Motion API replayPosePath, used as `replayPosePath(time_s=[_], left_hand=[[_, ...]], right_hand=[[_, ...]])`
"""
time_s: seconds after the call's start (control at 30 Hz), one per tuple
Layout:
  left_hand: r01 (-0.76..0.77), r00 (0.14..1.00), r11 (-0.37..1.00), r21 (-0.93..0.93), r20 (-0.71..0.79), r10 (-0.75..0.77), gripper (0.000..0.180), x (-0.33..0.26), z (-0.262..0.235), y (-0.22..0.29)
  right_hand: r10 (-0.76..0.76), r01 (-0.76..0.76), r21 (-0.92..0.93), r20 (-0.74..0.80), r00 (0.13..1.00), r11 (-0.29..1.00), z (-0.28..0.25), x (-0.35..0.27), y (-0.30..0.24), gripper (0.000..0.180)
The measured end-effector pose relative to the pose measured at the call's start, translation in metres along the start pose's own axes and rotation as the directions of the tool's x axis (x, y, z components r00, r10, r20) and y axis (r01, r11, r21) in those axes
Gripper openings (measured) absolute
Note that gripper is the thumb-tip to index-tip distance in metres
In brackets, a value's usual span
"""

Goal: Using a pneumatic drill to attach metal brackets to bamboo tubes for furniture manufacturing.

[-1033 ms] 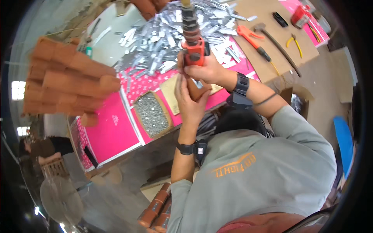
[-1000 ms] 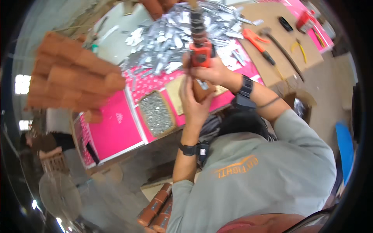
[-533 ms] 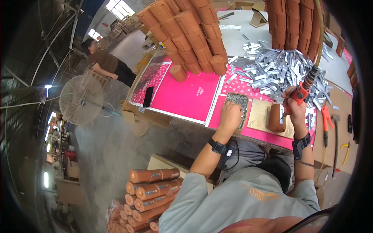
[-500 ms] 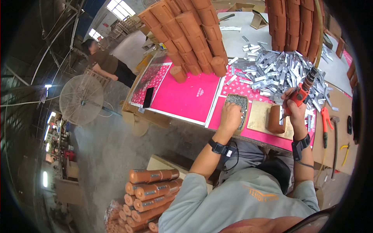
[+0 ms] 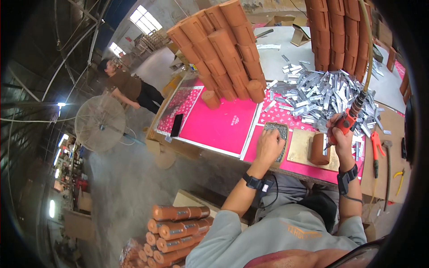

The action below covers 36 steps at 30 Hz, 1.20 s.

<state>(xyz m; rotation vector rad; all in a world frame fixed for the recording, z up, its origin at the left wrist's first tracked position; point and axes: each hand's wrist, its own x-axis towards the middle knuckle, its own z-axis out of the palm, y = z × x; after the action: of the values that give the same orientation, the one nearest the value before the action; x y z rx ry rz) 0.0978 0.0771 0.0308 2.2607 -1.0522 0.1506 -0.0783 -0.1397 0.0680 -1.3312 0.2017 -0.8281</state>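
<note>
A: Starting far to the left of my hands, I see a person (image 5: pixel 129 87) in a brown top standing on the floor beside a round floor fan (image 5: pixel 100 123). Below my left forearm lies a stack of brown tubes (image 5: pixel 172 234) with shiny end caps.

B: And on the bench, left of your left hand?

A: A pink mat (image 5: pixel 223 127) with a dark phone (image 5: pixel 176 125) on its far left edge. Beyond the left hand, a leaning pile of brown cylinders (image 5: pixel 223 44) rises from that mat.

B: What is the left hand doing?

A: My left hand (image 5: pixel 269 145) is pressed flat, fingers curled down, onto a small tray of tiny grey parts (image 5: pixel 277 132). I cannot tell whether it pinches anything.

B: Between the hands?

A: A tan board (image 5: pixel 300 147), and on it one brown cylinder (image 5: pixel 320 149) standing upright, just beside my right hand.

B: The right hand?

A: My right hand (image 5: pixel 338 139) is clenched around an orange-handled power driver (image 5: pixel 351 117), its tip pointing down at the upright cylinder and its hose running up. Beyond it spreads a heap of silver metal strips (image 5: pixel 321 94), with a second stack of brown cylinders (image 5: pixel 337 31) behind.

B: Further right?

A: Orange pliers (image 5: pixel 376 145) and a hammer (image 5: pixel 387 174) lie on brown cardboard (image 5: pixel 393 129), right of that hand.
</note>
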Motion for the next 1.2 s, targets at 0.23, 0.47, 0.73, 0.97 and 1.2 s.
replayPosePath(time_s=[0.23, 0.47, 0.73, 0.97, 1.2], left_hand=[[0.120, 0.991, 0.924, -0.363, -0.004, -0.130, 0.016, -0.006, -0.005, 0.010], [0.180, 0.984, 0.790, -0.586, 0.100, -0.150, 0.015, -0.020, -0.001, 0.031], [0.293, 0.944, 0.551, -0.782, 0.328, -0.036, 0.018, -0.033, 0.023, 0.052], [0.185, 0.962, 0.601, -0.777, 0.269, 0.052, 0.019, -0.038, 0.037, 0.087], [0.187, 0.960, 0.552, -0.812, 0.270, 0.071, 0.020, -0.044, 0.052, 0.100]], right_hand=[[0.027, -0.027, 0.002, 0.001, 1.000, 1.000, -0.002, 0.000, 0.002, 0.029], [0.018, -0.018, 0.009, 0.003, 1.000, 1.000, -0.006, -0.004, 0.000, 0.030], [0.061, -0.071, -0.111, -0.095, 0.994, 0.991, 0.013, 0.010, -0.015, 0.022], [-0.059, 0.062, 0.111, -0.030, 0.998, 0.992, 0.034, 0.007, -0.086, 0.023], [-0.080, 0.083, 0.125, -0.030, 0.996, 0.989, 0.034, -0.010, -0.090, 0.020]])
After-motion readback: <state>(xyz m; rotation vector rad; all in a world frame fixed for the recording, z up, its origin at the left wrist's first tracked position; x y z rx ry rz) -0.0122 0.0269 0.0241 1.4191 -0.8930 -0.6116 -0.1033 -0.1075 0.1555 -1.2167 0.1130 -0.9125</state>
